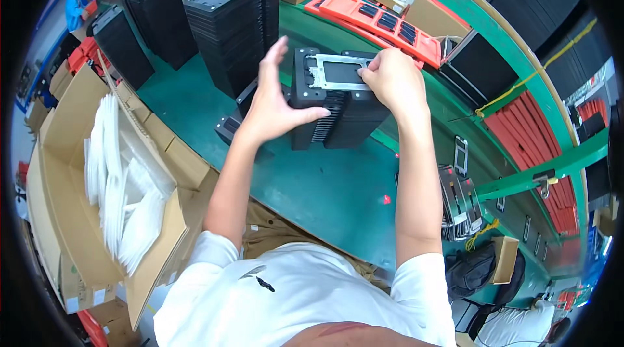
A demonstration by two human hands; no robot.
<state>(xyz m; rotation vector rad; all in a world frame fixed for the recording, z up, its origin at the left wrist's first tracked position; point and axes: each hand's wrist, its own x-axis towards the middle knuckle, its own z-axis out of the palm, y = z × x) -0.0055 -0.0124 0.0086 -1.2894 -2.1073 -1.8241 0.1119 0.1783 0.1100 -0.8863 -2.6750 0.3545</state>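
Note:
My right hand (398,83) pinches the right end of a thin silver metal frame (317,75) between thumb and fingers. The frame lies over the top of a stack of black plastic panels (357,124), which stands on the green bench. At the stack's left side is my left hand (270,107), open, with its thumb stretched across the front and its fingers pointing up. Whether that thumb touches the panels I cannot tell. Small black parts (227,127) sit on the bench beside the left wrist.
Tall stacks of black panels (229,38) stand at the back left. Behind the work is an orange tray (374,18) with dark pieces. A cardboard box (71,184) of white sleeves is on the left. Black-and-silver parts (458,200) lie right of my right forearm.

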